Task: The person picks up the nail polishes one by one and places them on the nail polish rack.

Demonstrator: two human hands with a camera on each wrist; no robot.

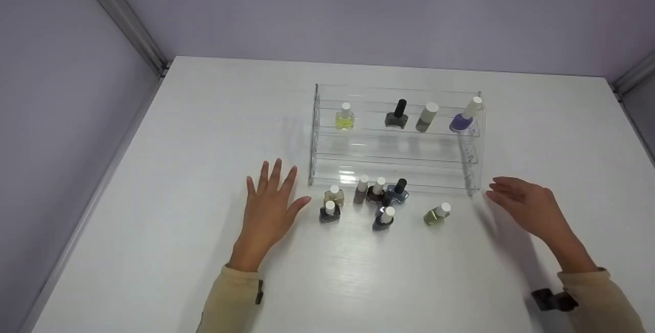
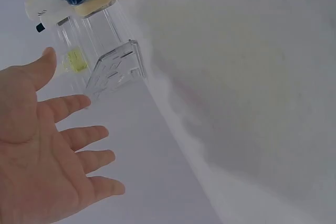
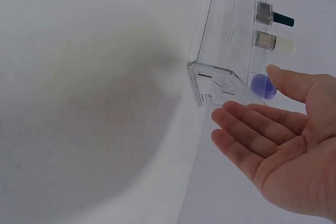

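A clear acrylic tiered rack (image 1: 317, 133) stands on the white table (image 1: 204, 133). Its upper tier holds a yellow bottle (image 1: 345, 117), a dark grey one (image 1: 397, 115), an olive one (image 1: 426, 117) and a purple one (image 1: 465, 116). Several nail polish bottles (image 1: 381, 197) cluster on the table before the rack, with a green bottle (image 1: 436, 214) lying on its side. My left hand (image 1: 269, 205) hovers flat with spread fingers, left of the rack's front corner (image 2: 118, 69). My right hand (image 1: 522, 205) is empty, fingers relaxed, near the rack's right end (image 3: 218, 85).
Lilac walls close the table at the back and left, with metal corner rails (image 1: 123, 16). A small black object (image 1: 552, 300) sits by my right sleeve. Bare tabletop stretches to the left and along the near edge.
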